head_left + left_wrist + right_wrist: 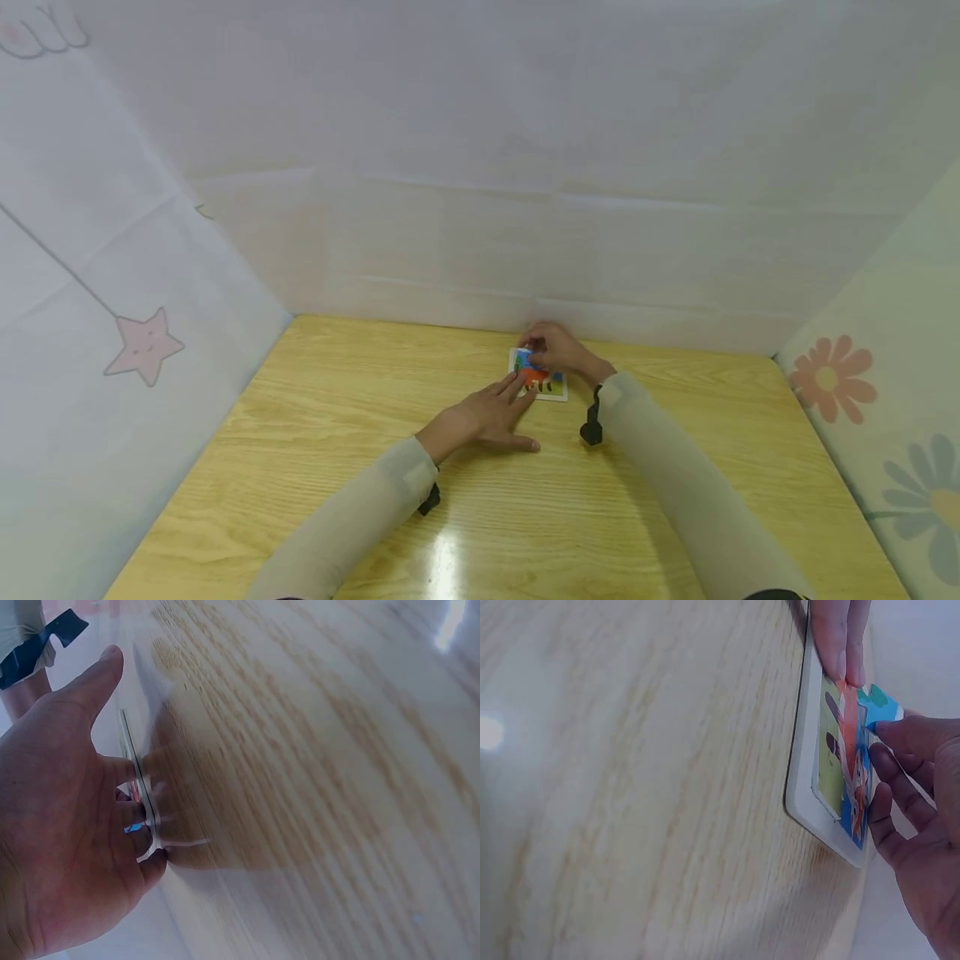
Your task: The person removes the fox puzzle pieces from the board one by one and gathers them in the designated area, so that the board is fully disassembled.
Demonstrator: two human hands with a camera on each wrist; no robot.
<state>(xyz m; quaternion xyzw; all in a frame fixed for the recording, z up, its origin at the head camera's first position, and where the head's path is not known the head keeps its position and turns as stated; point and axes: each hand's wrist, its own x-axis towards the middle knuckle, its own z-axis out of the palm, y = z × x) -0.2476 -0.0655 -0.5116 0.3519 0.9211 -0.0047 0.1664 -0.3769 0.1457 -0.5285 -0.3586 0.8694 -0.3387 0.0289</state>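
Observation:
A small picture puzzle in a white-edged tray (802,780) lies flat near the table's back edge. Its picture has an orange animal with dark-striped legs on green and blue. My left hand (487,417) reaches in from the left, straight fingertips resting on the puzzle, thumb spread out over the wood. In the right wrist view, my right hand (930,817) pinches a blue puzzle piece (886,709) with a green patch. That piece stands tilted up from the picture, by the left fingertips. From the head view, the right hand hides the puzzle's upper right part.
The wood-grain table (375,375) meets a pale cloth wall (450,250) just behind the puzzle. Printed side walls stand left and right, with a pink star (145,346) and flowers (832,379). Dark straps (592,427) hang at the wrists.

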